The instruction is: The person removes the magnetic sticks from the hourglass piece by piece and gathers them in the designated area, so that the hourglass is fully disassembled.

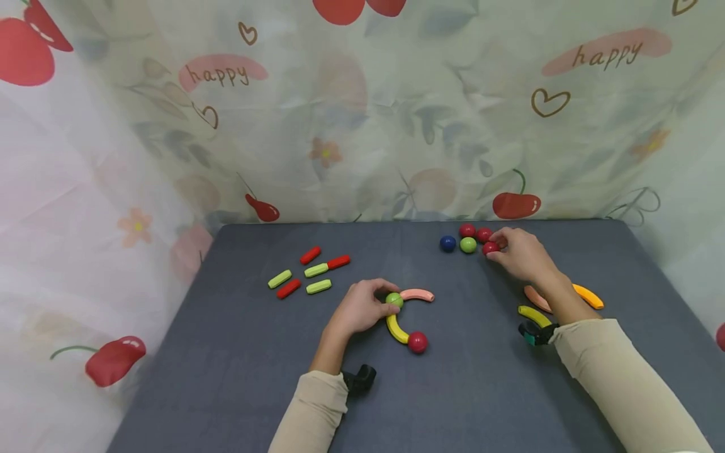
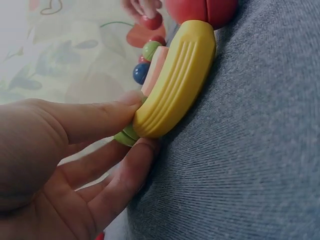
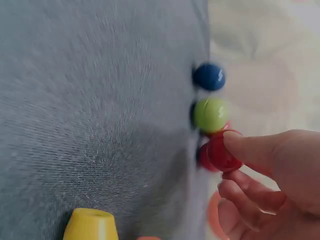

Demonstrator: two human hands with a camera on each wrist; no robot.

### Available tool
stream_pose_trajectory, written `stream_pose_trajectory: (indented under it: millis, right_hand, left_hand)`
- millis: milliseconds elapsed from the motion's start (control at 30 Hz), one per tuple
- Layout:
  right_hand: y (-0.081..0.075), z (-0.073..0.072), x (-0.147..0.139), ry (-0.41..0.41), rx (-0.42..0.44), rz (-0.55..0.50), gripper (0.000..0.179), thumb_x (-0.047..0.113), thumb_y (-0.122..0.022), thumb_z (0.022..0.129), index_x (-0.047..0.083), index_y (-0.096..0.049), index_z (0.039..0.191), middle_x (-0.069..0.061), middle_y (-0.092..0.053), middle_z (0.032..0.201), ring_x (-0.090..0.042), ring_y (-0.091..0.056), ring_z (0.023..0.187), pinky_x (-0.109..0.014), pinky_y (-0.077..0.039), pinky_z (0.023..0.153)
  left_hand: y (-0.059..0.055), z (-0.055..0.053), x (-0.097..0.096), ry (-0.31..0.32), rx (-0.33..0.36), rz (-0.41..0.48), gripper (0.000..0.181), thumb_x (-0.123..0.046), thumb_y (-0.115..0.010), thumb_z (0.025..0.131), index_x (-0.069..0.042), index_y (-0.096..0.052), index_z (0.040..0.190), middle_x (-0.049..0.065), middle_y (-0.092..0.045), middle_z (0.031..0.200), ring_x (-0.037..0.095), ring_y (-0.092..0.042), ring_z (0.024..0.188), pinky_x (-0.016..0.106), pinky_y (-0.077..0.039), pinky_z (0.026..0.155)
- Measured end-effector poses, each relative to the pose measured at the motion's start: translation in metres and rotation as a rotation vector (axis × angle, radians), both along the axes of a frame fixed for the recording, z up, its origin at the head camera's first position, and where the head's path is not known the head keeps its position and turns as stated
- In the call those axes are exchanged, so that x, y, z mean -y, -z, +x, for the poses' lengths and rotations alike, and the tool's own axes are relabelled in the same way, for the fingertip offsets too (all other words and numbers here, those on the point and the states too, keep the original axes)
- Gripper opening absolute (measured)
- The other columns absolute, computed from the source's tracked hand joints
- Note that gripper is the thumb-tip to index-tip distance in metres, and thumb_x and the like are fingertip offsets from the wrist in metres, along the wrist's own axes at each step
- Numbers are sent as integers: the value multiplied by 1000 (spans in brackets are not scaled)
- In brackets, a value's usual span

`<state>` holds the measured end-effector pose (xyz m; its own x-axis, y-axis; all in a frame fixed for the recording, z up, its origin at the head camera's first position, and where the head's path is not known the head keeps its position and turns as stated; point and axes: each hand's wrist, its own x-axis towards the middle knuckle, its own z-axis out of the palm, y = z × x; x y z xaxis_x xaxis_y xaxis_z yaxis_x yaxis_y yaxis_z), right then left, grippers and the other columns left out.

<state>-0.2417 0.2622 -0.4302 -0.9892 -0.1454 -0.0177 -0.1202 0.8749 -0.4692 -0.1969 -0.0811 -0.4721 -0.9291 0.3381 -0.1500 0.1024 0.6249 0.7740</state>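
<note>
My left hand (image 1: 359, 308) pinches a green ball (image 1: 394, 300) between thumb and fingers on the grey tabletop. From that ball a pink curved stick (image 1: 418, 294) reaches right, and a yellow curved stick (image 1: 396, 328) runs toward the front. A red ball (image 1: 418, 342) sits at the yellow stick's far end. In the left wrist view the ribbed yellow stick (image 2: 175, 82) hides most of the green ball. At the back right, my right hand (image 1: 523, 255) holds another red ball (image 3: 223, 152) by thumb and fingertips, beside two more red balls (image 1: 467, 230), a green ball (image 1: 467, 245) and a blue ball (image 1: 448, 243).
Short red sticks (image 1: 289, 289) and light green sticks (image 1: 319, 286) lie at the back left, one pair end to end. Beside my right forearm are a yellow curved stick (image 1: 534, 316), a pink one (image 1: 537, 298) and an orange one (image 1: 589, 296). A patterned curtain (image 1: 374, 126) hangs behind the table.
</note>
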Motion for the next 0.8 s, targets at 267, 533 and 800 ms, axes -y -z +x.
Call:
stream_pose_trajectory:
  millis: [267, 533, 800]
  right_hand:
    - [15, -13, -7, 93, 31, -14, 47, 26, -67, 99, -7, -56, 131, -30, -62, 123, -43, -59, 112, -57, -48, 96]
    - [-4, 19, 43, -74, -26, -64, 31, 21, -71, 96, 0, -68, 118, -17, -71, 109, -30, -66, 98, -48, -55, 86]
    - [30, 42, 109, -241, 62, -74, 26, 26, -76, 93, 6, -73, 109, -6, -67, 95, -16, -58, 82, -31, -50, 72]
  left_hand:
    - [1, 0, 1, -31, 0, -1, 32, -30, -82, 87, -22, -75, 117, -1, -72, 119, 21, -61, 116, 44, -51, 100]
    - [-2, -1, 0, -33, -23, -28, 36, -30, -82, 88, -22, -75, 122, -2, -72, 125, 23, -60, 127, 46, -50, 106]
    - [1, 0, -5, -46, -19, -42, 33, -32, -83, 87, -25, -76, 119, -3, -74, 122, 19, -64, 107, 41, -54, 93]
